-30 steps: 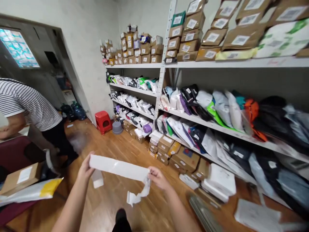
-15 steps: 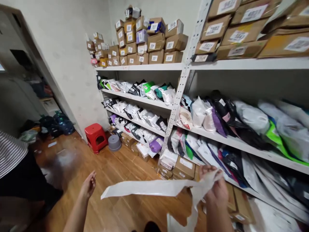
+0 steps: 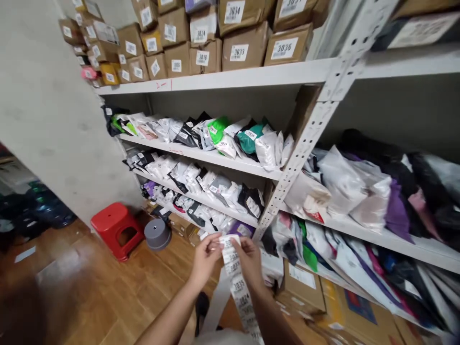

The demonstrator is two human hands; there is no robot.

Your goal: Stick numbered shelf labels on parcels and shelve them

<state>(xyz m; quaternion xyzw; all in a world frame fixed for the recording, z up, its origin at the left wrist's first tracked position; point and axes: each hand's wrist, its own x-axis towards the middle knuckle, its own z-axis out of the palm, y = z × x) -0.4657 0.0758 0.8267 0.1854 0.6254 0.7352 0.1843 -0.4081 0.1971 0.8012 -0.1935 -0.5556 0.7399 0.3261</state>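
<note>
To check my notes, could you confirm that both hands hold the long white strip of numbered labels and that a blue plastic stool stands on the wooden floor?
No: the head view shows the plastic stool is red, not blue. The left hand and right hand hold the long white strip of numbered labels, and the stool stands on the wooden floor.

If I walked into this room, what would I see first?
Probably the white shelves along the wall, stuffed with brown numbered boxes on top and squashy mail bags underneath. Right in front, the left hand and right hand pinch a long strip of number stickers. A bright red stool stands low on the left.
</note>
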